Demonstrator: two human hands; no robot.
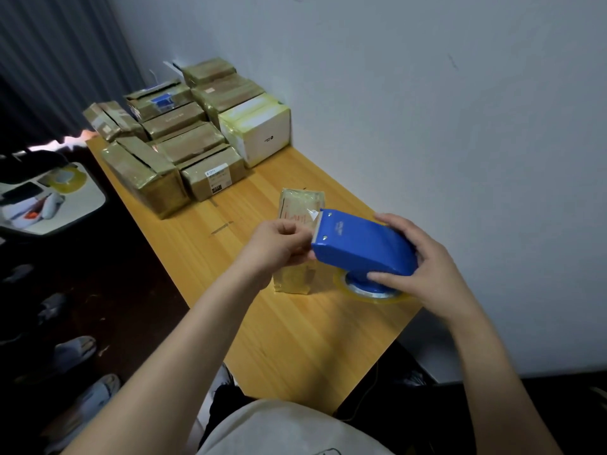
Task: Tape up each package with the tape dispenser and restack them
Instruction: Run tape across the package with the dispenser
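Tape dispenser [363, 247], blue, is clamped in the right hand [417, 261]: the fingers wrap over its rear and the thumb presses its near side. Its roll of clear tape [371, 294] hangs just below the thumb. At the tape dispenser's toothed front, the left hand [279, 247] has its fingers curled together, thumb and forefinger pinching the clear tape end [311, 218]. Under and just beyond the left fingers, a slim tape-wrapped package [297, 205] lies on the pale wooden table [295, 330]. The table stands against a grey-white wall [427, 93] on the right-hand side. Well beyond both hands, at the far end, brown taped packages [174, 149] sit stacked in rows beside a white box [259, 129]. A dark curtain [49, 60] hangs far to the left. Left of the left forearm, slippers [75, 353] lie on the dark floor, and a white tray-like surface [88, 205] holds a yellowish tape roll [67, 180] among items too blurred to name.
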